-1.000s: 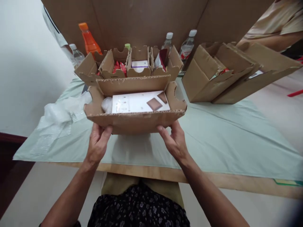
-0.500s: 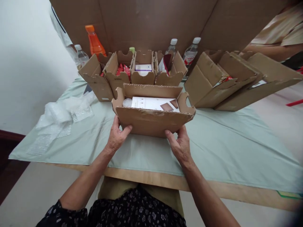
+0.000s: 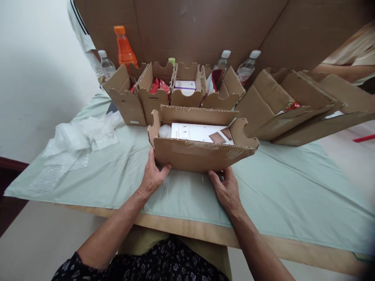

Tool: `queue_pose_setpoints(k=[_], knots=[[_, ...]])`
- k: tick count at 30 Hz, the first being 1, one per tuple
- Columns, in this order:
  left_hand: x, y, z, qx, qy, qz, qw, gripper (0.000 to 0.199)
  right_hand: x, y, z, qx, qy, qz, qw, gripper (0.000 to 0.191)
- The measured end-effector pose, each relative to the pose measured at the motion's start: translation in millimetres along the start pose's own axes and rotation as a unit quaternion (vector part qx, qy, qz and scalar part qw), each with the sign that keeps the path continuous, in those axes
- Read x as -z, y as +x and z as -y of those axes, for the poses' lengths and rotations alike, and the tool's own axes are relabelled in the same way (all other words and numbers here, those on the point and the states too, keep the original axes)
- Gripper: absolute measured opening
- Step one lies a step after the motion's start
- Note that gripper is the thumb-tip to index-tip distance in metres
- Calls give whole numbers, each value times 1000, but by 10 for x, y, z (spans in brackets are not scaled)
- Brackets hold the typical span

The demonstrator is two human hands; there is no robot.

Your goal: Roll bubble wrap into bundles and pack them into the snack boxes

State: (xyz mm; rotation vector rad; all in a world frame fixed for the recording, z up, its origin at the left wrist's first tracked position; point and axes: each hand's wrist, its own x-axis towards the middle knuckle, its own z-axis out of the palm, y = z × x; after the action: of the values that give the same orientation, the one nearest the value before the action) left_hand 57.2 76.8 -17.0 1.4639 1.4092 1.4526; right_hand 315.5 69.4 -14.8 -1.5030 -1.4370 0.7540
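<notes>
An open-topped cardboard box (image 3: pixel 199 157) stands in front of me on the cloth, its long side towards me. Inside it lie a white carton (image 3: pixel 190 132) printed with brown shapes and, at its left end, a clear round plastic item (image 3: pixel 165 131). My left hand (image 3: pixel 154 175) grips the box's lower left corner, thumb on the front face and the other fingers partly hidden behind the end. At the lower right, my right hand (image 3: pixel 227 187) holds the box the same way, with its fingertips tucked out of sight.
Behind stands a row of cardboard boxes (image 3: pixel 124 107) holding packets and cartons, with more cardboard boxes (image 3: pixel 263 105) at right. Bottles, one an orange bottle (image 3: pixel 125 50), stand behind them before a cardboard panel (image 3: pixel 199 31). Bubble wrap (image 3: pixel 70 142) lies left. People are partly visible beyond.
The whole view has shifted, so everything appears slightly further right. Both hands keep hold of the cardboard box, which appears slightly nearer and turned a little.
</notes>
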Motion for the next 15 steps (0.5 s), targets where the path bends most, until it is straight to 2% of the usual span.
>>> queue_pose_setpoints(k=[5, 9, 15], knots=[[5, 2, -6, 0, 0, 7, 1000, 58, -40, -7, 18, 3, 7, -20, 1000, 40], [21, 19, 20, 10, -11, 9, 1000, 57, -47, -60, 65, -1, 4, -25, 1000, 41], [61, -19, -15, 43, -19, 53, 997, 53, 131, -474, 138, 4, -42, -13, 999, 40]])
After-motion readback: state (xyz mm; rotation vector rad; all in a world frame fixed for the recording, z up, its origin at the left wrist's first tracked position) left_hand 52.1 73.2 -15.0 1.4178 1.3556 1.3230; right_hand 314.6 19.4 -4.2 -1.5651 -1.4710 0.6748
